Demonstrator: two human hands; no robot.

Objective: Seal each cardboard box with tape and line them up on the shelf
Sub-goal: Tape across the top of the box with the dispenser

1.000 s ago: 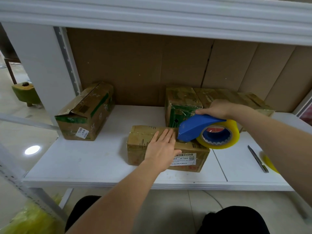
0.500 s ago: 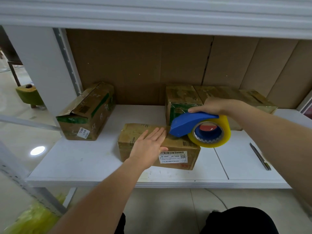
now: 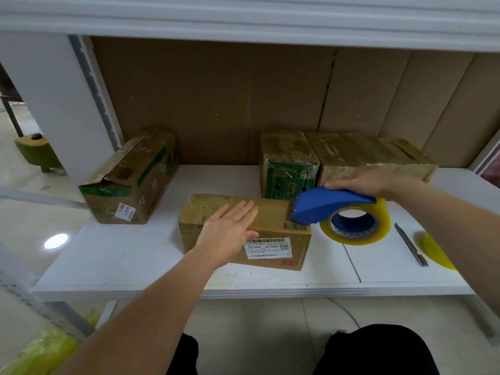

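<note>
My left hand (image 3: pixel 230 234) lies flat, fingers straight, pressing the lid of the cardboard box (image 3: pixel 243 228) at the shelf (image 3: pixel 121 255) front. My right hand (image 3: pixel 359 181) grips the blue tape dispenser (image 3: pixel 324 205), which has slid rightward off the lid to the box's right end (roll hanging past the edge), so this top strip looks nearly run out. Beyond my hands, sealed boxes (image 3: pixel 332 155) line the back; an open-flapped one (image 3: pixel 130 177) waits left.

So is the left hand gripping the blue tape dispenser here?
No, the left hand lies flat on the labelled cardboard box; the right hand holds the blue tape dispenser.
</note>
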